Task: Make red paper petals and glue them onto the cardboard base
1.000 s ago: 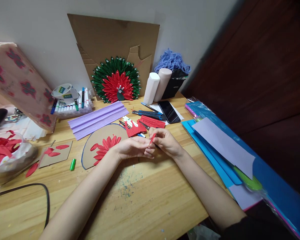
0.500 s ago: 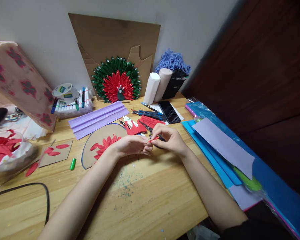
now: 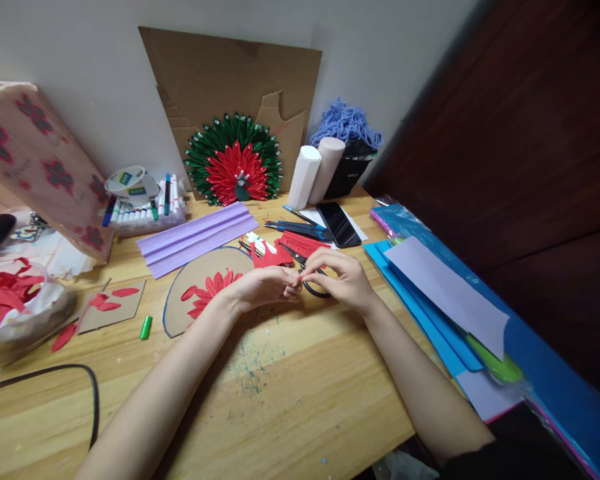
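Note:
A small piece of red paper [image 3: 299,279], mostly hidden by fingertips, is pinched between my two hands above the desk. My left hand [image 3: 265,287] is closed on its left end, fingers curled. From the other side my right hand [image 3: 344,279] grips it between thumb and forefinger. Scissors [image 3: 317,294] with black handles lie just behind and below the right hand. Past my left wrist is a rounded cardboard piece [image 3: 183,308] with a blue edge, bearing red paper petals [image 3: 214,290]; my forearm covers part of it. Red paper scraps [image 3: 275,255] lie behind my hands.
Purple crepe paper [image 3: 197,239], a box of markers [image 3: 145,212], a utility knife [image 3: 300,230] and a phone [image 3: 339,224] lie farther back. A green-and-red paper peacock [image 3: 237,163] leans against cardboard [image 3: 230,73]. Loose petals on a cardboard scrap [image 3: 125,317] and a green cap [image 3: 146,327] are left.
My hands have shifted slightly, and the fingertips have closed more over the red paper. More of the scissors' handle shows beneath my right hand.

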Motion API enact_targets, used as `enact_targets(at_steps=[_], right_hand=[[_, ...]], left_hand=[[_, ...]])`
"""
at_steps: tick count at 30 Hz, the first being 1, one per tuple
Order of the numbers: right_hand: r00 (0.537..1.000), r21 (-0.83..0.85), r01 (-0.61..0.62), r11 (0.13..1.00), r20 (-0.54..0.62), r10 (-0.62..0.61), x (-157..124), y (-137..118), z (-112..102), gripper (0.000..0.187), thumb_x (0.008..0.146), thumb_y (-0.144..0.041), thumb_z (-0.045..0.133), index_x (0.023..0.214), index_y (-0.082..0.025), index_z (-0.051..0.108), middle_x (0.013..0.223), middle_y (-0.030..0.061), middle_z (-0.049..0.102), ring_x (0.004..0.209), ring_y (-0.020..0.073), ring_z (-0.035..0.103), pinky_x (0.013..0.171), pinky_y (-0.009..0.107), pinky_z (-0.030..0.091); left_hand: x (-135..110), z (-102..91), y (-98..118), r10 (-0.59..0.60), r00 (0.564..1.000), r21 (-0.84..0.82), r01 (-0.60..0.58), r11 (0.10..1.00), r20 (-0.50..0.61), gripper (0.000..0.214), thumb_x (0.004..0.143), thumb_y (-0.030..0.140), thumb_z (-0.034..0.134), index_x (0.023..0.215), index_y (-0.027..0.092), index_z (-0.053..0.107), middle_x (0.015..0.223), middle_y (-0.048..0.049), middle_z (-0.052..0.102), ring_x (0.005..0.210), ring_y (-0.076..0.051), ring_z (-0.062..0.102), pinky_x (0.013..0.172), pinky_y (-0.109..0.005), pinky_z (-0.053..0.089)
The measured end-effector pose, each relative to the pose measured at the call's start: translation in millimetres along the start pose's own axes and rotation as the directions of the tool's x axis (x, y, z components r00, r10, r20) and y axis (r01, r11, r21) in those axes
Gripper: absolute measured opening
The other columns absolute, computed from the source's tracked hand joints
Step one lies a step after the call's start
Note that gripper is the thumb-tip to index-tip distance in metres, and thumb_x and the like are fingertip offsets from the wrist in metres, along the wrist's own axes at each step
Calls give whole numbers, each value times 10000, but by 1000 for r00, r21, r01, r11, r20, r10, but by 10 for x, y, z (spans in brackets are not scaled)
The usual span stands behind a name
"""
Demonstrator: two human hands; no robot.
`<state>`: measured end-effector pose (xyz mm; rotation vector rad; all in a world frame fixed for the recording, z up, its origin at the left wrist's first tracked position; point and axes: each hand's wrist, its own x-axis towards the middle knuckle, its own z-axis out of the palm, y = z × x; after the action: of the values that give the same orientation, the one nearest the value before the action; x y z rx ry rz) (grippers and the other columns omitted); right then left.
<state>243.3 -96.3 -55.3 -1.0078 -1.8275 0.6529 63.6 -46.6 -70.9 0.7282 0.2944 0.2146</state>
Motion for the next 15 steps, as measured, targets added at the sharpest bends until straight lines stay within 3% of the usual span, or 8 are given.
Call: enact_targets(at_steps=[5,10,12,15], right_hand=[[993,25,-24,999,-115,26,-10,13,20,94,728,-276,721,666,-211,694,670,32,655,653,171,595,639,327,488],[994,52,-32,998,-106,37,-24,48,-17,58,741,-259,710,694,-226,718,714,32,676,699,175,613,679,334,504],[989,103,-91,991,-104,102,-26,72,-27,60,743,-274,709,776,-226,722,772,38,689,736,177,627,718,341,516],[965,252,-223,942,-82,250,-21,96,-11,236,711,-303,736,925,-213,692,859,44,696,781,171,646,759,333,531]], left_hand=[[-4,-18,-4,0,1000,-16,1,1000,12,107,709,194,583,651,112,546,635,16,372,578,-93,288,598,-242,281],[-10,-44,-3,5,1000,-28,-5,1000,21,105,721,190,574,662,110,540,647,12,393,587,-92,308,619,-252,287],[-10,-64,-6,23,1000,-40,-22,999,19,107,718,193,581,674,106,537,657,10,407,592,-89,323,631,-256,289],[-9,-96,-13,57,998,-26,-57,998,-10,116,719,202,592,683,105,537,666,8,423,594,-87,338,646,-261,292]])
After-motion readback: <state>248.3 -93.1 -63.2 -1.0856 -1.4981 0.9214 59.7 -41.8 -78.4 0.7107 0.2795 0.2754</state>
